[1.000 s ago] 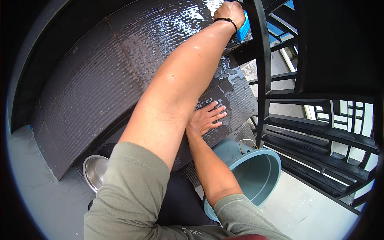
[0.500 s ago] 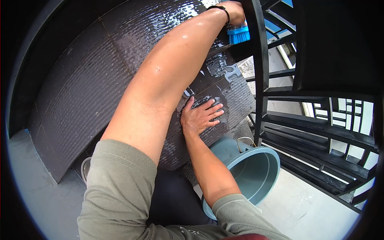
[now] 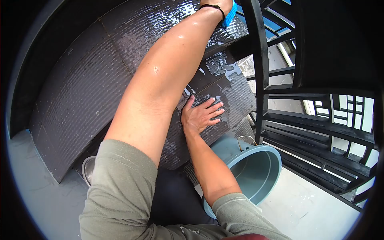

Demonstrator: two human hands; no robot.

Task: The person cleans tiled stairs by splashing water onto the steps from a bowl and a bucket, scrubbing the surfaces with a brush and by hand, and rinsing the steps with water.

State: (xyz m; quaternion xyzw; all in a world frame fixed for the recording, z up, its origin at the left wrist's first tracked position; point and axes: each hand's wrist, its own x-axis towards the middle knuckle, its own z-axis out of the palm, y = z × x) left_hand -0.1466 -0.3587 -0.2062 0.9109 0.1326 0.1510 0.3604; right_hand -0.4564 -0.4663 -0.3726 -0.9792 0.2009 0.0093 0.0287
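- Head view: my left hand (image 3: 224,5) is clamped around the blue brush (image 3: 230,17); the top edge crops the hand, so I cannot tell how each finger sits.
- Brush location: right end of the wet upper step (image 3: 86,76), just beside the black railing (image 3: 262,60). Bristle contact cannot be confirmed.
- Right hand (image 3: 199,115): palm down, fingers spread apart on the wet lower step (image 3: 240,96), gripping nothing.
- Support: judged sound; weight through that palm should free my left arm to press. Slipping on water is the chief risk.
- Technique: level bristles and strokes along the ribs should reach the grooves best; short strokes beside the railing should spare my knuckles.
- Reach: my left arm is far extended; pressure probably weakens there, so leaning closer is advisable.
- Surroundings: bucket (image 3: 223,149) beside my right forearm (image 3: 208,164); metal bowl (image 3: 88,170) partly behind my left sleeve (image 3: 120,176). Both are well apart from the brush.
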